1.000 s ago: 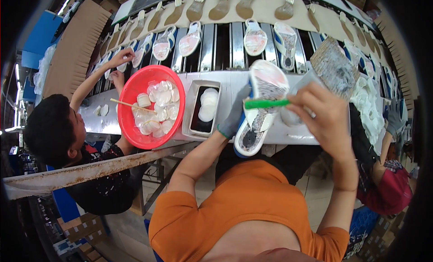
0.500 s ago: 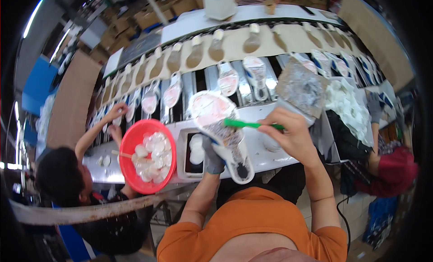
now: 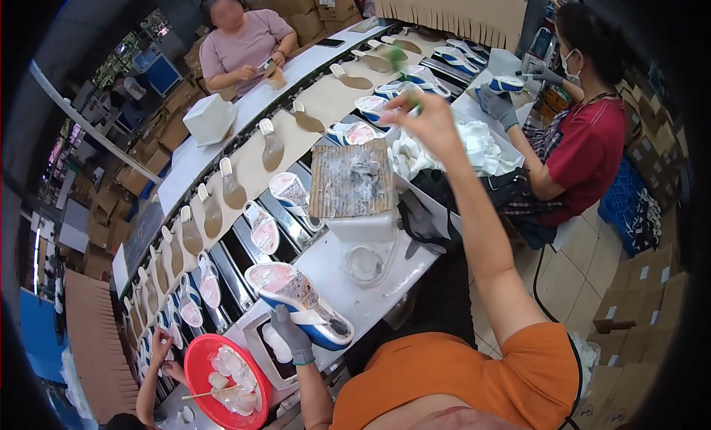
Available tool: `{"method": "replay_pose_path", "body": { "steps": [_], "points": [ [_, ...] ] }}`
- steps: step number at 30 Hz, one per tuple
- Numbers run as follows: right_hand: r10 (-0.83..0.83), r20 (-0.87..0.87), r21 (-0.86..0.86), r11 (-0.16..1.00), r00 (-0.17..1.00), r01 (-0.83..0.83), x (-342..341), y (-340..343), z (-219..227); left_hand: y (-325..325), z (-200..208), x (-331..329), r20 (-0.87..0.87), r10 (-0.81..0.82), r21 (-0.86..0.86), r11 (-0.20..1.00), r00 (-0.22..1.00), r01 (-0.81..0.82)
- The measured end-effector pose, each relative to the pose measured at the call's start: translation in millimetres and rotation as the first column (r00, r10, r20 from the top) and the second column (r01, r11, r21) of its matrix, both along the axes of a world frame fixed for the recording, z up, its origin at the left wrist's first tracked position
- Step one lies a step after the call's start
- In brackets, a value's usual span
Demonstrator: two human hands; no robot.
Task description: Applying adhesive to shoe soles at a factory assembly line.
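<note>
Left-hand (image 3: 290, 340) grip around shoe sole (image 3: 302, 305)

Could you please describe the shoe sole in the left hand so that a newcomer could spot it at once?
Start at the red bowl at the near end of the white workbench. Just right of it, the gloved left hand holds the sole above the bench. Unlike the soles lying on the conveyor, it is lifted, has a blue-and-white edge and a dark smear inside.

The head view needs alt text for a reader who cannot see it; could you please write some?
Seen from above, a gloved left hand holds a blue-and-white shoe sole over a workbench while the bare right hand lifts a green brush. Soles line a conveyor, with seated co-workers around.
</note>
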State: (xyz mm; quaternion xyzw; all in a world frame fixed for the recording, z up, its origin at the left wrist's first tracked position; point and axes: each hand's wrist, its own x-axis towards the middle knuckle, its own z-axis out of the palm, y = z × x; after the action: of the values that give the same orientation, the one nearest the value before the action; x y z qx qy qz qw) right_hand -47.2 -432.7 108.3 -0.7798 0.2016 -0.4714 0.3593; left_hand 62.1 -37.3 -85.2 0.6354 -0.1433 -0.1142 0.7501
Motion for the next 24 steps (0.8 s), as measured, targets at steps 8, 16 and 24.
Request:
{"method": "replay_pose_path", "body": {
  "steps": [8,16,24],
  "points": [
    [-0.078,-0.483,-0.014,0.997,0.872,0.081,10,-126,-118,-30,-10,-4,0.14,-0.029,0.53,0.846,0.99,-0.05],
    [-0.242,-0.64,-0.211,0.968,0.73,0.136,53,-165,-187,-26,5,2,0.125,-0.039,0.684,0.727,0.991,-0.057],
    [-0.079,-0.393,-0.087,0.995,0.916,0.048,48,-167,-151,-14,20,-9,0.075,0.039,0.628,0.775,0.996,-0.078]
  ]
}}
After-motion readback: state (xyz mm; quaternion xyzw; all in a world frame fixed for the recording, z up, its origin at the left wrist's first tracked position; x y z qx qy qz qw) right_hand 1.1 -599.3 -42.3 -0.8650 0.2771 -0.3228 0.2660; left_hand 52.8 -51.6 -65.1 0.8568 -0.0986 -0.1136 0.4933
